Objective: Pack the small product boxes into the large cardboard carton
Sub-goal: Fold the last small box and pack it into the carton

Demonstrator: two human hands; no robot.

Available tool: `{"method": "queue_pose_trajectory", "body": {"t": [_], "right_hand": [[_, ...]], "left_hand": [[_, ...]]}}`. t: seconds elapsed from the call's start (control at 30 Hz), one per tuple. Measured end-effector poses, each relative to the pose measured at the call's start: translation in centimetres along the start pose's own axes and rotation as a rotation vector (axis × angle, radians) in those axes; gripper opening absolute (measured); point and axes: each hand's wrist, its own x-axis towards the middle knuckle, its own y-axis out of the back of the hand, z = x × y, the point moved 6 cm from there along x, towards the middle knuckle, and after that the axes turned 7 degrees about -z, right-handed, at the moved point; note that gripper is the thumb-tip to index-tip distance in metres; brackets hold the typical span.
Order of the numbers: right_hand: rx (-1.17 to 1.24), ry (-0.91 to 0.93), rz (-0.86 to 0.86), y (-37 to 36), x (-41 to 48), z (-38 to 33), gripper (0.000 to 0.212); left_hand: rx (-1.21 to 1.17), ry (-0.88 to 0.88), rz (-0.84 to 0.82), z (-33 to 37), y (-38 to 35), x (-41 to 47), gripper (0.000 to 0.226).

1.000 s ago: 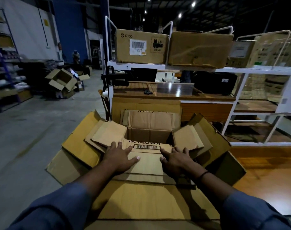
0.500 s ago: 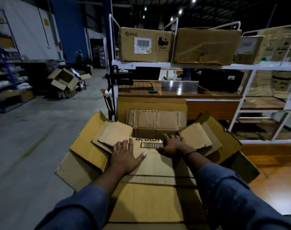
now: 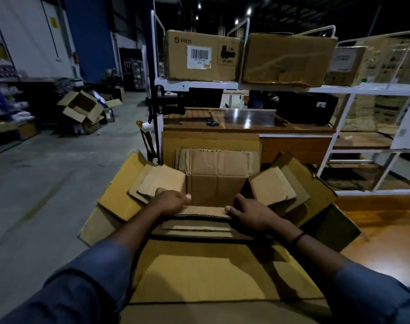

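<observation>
Cardboard carton: stands straight in front of the person, yellowish flaps splayed outward on every side; what carries it is hidden
Inner box: brown, nested in the carton's mouth, top open, side flaps folded out left and right; its floor is out of sight, so I cannot tell whether anything lies inside
Near flap: belongs to the inner box; corrugated edge faces the camera; spans the gap between both hands
Left hand: fingers curled over the flap's left end, thumb above; holding it
Right hand: thumb laid on the flap's right end, fingers wrapped round that corner; holding it
Step, as judged: bending the near flap back so the box mouth stays clear for packing
Risk one: uneven pull from the two hands may crease or tear the flap along its fold
Risk two: a flap left springy may swing back and block the opening
Risk three: pressing down hard may skew the inner box within the carton
Shelf: behind, holding a labelled box
</observation>
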Motion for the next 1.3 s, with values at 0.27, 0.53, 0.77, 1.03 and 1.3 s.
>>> {"method": "queue_pose_trajectory", "body": {"t": [0.27, 0.53, 0.77, 1.03, 1.3], "right_hand": [[-0.225, -0.119, -0.137, -2.5, 1.3, 0.6, 0.08], [-0.104, -0.224, -0.24, -2.4, 2.6, 0.6, 0.086], [-0.294, -0.284, 0.171, -3.2, 3.1, 2.0, 0.102], [-0.26, -0.293, -0.04, -3.1, 3.8, 2.0, 0.111], [-0.234, -0.175, -0.019, -2.9, 4.4, 1.7, 0.094]], "left_hand": [[0.658, -0.062, 0.238, 1.5, -3.1, -1.1, 0.094], [0.776, -0.036, 0.081, 2.2, -3.6, -1.6, 0.099], [0.744, -0.153, 0.078, 1.8, -3.8, -0.3, 0.102], [0.769, -0.101, -0.02, 1.8, -3.8, 0.6, 0.116], [0.784, -0.055, -0.095, 2.4, -3.9, 0.2, 0.115]]}}
